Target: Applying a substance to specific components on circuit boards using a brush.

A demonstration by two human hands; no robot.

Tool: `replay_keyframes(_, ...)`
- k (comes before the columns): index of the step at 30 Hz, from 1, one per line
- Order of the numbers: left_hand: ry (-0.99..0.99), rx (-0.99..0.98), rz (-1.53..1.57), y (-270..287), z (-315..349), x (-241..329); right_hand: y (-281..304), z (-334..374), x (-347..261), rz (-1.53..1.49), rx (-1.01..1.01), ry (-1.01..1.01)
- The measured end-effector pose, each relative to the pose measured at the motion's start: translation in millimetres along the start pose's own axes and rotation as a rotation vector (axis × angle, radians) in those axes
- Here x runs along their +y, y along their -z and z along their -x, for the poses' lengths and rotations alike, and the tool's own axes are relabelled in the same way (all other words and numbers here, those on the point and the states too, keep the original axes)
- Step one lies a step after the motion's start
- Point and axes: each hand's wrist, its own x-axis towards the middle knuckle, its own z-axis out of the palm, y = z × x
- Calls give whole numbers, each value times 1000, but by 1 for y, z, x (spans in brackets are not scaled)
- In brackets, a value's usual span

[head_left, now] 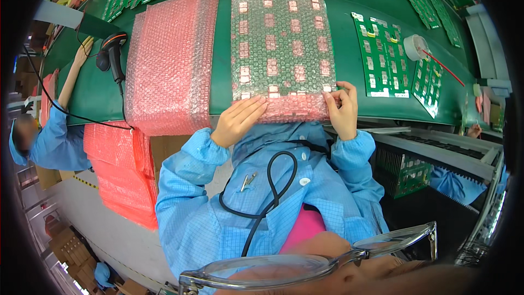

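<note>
A clear bubble-wrap bag (pixel 281 38) lies flat on the green table in front of me, with a green circuit-board panel visible through it. Its near end is a pinkish folded band of bubble wrap. My left hand (pixel 240 120) rests on the left of that band, fingers stretched out flat and close together. At the near right corner, my right hand (pixel 344 110) has bent fingers and its thumb on the bag's edge, pinching it. To the left lies a stack of pink bubble-wrap bags (pixel 172 60), which neither hand touches.
A black handheld scanner (pixel 112 57) stands left of the stack. More pink wrap (pixel 117 164) hangs below the table edge. Bare board panels (pixel 382 57), a white tub (pixel 416 47) and a red stick (pixel 445 68) lie right. A co-worker's hand (pixel 83 52) rests at the left.
</note>
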Motion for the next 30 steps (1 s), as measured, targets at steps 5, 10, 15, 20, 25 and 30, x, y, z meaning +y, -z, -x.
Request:
replay_keyframes(5, 30, 54, 17, -2, -2, 3, 5, 7, -40, 166, -150, 593)
replay_keyframes(10, -3, 19, 14, 4, 1, -4, -5, 10, -55, 217, -537, 654)
replay_keyframes(15, -11, 31, 53, 8, 4, -12, 24, 6, -28, 193, -531, 537)
replay_keyframes(20, 3, 38, 82, 8, 7, -11, 33, 12, -7, 137, -449, 454)
replay_keyframes(25, 7, 87, 62, 5, 10, -10, 24, 24, 13, 126, -360, 443)
replay_keyframes(30, -17, 96, 15, 4, 13, -12, 19, 28, 27, 117, -274, 480)
